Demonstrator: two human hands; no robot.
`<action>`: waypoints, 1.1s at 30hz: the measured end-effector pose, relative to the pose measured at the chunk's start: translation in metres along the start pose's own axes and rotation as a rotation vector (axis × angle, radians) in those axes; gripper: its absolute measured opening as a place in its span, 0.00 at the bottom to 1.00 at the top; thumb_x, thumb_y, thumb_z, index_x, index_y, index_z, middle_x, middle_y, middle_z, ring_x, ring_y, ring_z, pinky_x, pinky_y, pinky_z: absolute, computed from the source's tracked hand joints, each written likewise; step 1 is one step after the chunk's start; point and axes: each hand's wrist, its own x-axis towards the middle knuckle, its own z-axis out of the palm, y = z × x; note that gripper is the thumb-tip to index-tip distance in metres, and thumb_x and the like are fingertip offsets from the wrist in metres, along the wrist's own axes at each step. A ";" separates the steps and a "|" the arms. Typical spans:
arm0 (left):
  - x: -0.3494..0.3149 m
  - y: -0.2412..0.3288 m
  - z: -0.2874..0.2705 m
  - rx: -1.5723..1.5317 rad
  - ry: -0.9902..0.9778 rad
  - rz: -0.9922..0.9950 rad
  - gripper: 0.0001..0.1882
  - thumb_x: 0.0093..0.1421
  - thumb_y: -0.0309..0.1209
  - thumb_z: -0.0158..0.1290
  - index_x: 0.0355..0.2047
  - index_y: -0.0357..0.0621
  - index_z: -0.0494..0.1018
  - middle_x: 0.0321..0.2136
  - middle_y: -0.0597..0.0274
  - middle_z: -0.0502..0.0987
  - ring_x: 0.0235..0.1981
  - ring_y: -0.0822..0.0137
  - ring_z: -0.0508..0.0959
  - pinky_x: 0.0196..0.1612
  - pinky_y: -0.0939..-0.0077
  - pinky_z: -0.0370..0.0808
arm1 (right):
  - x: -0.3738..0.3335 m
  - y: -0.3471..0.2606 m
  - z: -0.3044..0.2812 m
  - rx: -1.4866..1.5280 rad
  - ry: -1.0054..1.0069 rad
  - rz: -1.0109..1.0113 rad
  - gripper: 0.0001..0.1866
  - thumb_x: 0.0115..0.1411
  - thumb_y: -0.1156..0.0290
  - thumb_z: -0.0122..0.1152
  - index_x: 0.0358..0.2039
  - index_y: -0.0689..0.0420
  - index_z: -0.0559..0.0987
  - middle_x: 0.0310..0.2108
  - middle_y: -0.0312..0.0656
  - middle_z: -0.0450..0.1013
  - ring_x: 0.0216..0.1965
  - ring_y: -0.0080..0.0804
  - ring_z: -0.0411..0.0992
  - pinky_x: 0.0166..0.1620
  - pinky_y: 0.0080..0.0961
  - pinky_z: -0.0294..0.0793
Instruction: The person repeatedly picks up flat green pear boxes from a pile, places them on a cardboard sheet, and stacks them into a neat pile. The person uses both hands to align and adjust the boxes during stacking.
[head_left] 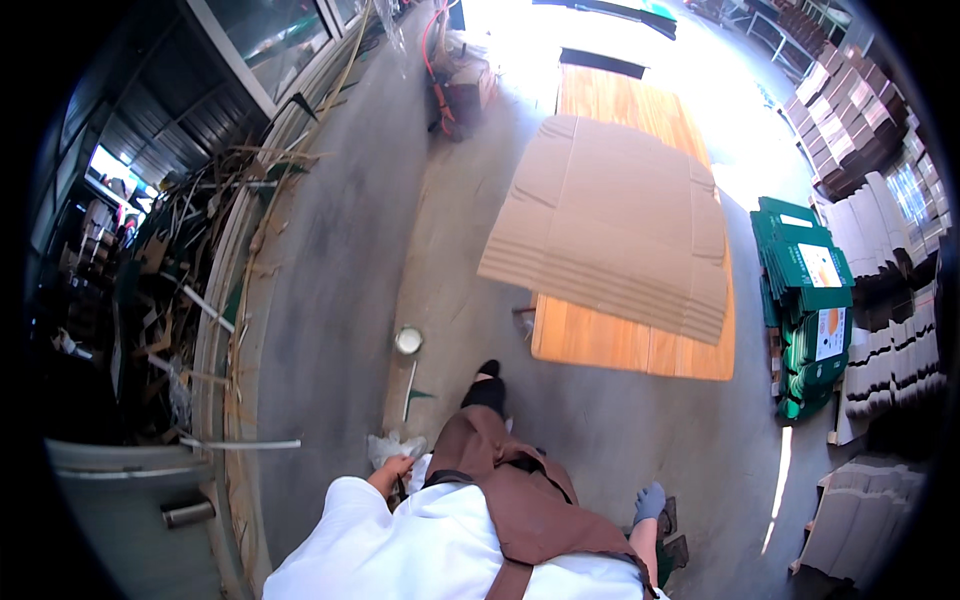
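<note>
My bare left hand hangs low by my left hip, its fingers drawn together beside my brown apron. What the fingers close on is too small to make out. Crumpled clear plastic shows right beside that hand; whether they touch, I cannot tell. My right hand, in a grey glove, hangs out at my right side with loosely bent fingers and nothing visible in it. Ahead, past the reach of both hands, a stack of flat brown cardboard sheets lies on a wooden tabletop.
Green printed cartons lie flat in a stack right of the table, beside more piled cardboard. Scrap strips and debris line the left wall. A white round-topped object stands on the floor ahead, left of my foot.
</note>
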 end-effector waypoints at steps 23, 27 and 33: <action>0.189 0.440 -0.367 0.236 0.191 0.348 0.17 0.59 0.43 0.51 0.35 0.43 0.81 0.28 0.53 0.81 0.35 0.66 0.82 0.39 0.69 0.76 | -0.125 -0.425 0.577 -0.813 0.198 -0.914 0.33 0.58 0.54 0.58 0.60 0.59 0.67 0.63 0.53 0.59 0.66 0.51 0.53 0.66 0.58 0.45; 0.199 0.411 -0.419 0.663 0.084 0.308 0.27 0.57 0.52 0.47 0.42 0.41 0.79 0.42 0.50 0.80 0.45 0.51 0.80 0.48 0.62 0.73 | -0.120 -0.461 0.628 -0.961 0.216 -0.904 0.33 0.57 0.52 0.57 0.59 0.57 0.67 0.64 0.52 0.58 0.66 0.51 0.53 0.65 0.63 0.43; 0.280 0.530 -0.553 -0.055 -0.167 -0.039 0.15 0.61 0.43 0.52 0.30 0.44 0.77 0.21 0.65 0.73 0.21 0.72 0.73 0.21 0.71 0.68 | -0.107 -0.540 0.767 -0.912 0.258 -0.925 0.34 0.57 0.50 0.55 0.60 0.55 0.67 0.64 0.51 0.57 0.67 0.50 0.51 0.65 0.63 0.42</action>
